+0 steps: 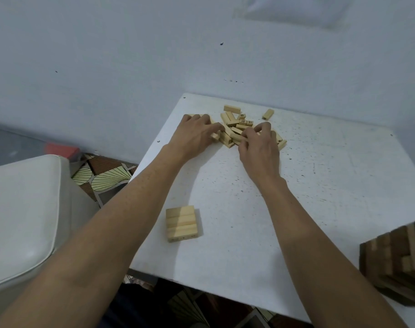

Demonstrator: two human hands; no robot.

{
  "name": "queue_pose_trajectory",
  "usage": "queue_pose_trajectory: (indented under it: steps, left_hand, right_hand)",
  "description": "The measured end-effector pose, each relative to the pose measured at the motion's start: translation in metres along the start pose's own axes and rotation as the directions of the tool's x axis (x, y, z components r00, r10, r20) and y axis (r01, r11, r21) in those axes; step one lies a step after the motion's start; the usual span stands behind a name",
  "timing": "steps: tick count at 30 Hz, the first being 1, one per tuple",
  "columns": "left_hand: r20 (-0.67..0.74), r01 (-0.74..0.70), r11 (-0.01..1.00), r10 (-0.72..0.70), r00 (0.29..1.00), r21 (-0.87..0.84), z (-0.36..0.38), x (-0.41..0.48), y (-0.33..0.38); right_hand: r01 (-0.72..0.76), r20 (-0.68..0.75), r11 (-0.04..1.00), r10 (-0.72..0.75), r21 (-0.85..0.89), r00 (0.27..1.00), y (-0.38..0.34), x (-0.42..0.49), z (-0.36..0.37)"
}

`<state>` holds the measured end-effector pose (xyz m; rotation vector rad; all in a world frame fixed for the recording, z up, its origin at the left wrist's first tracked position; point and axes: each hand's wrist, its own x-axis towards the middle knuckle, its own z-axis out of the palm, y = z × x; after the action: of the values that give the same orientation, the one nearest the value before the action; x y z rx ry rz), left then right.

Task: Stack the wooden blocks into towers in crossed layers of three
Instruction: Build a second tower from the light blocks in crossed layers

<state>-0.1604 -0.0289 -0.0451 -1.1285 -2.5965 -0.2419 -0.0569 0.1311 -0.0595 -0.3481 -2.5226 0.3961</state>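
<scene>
Left hand [197, 134]: fingers curled round an end block [214, 136] at the left edge of the pile.
Right hand [258, 144]: fingertips pinching a long block [237, 137] on the pile's near side.
Loose pile [235, 121]: pale wooden blocks heaped at the far side of the white table [320, 185], some ends stamped with numbers.
Started layer [181, 223]: three blocks flat and touching side by side near the front-left edge, well apart from the pile.
Stray block [268, 114]: alone, just right of the pile.
Darker tower [400, 263]: crossed layers at the table's right edge, blurred.
</scene>
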Motion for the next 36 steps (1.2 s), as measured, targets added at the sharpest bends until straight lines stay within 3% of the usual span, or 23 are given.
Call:
queue_pose_trajectory:
  steps: [6,21,29,36]
  left_hand:
    - [-0.043,0.015,1.000,-0.014,0.999,0.018,0.002,-0.002,-0.001]
    - [-0.155,-0.193,0.967,0.219,0.963,0.168,0.003,-0.003,-0.005]
    - [-0.153,-0.327,0.932,0.351,0.924,0.158,0.015,-0.003,-0.014]
    - [-0.095,-0.327,0.928,0.347,0.933,0.177,0.016,0.000,-0.014]
  right_hand:
    - [-0.032,-0.055,0.996,0.037,0.089,0.998,-0.002,-0.011,-0.003]
    - [-0.028,-0.052,0.991,0.035,0.133,0.998,-0.005,-0.026,-0.021]
    - [-0.032,-0.028,0.991,0.036,0.127,0.999,-0.002,-0.029,-0.021]
    - [-0.042,0.006,0.991,0.042,0.130,0.999,-0.002,-0.031,-0.020]
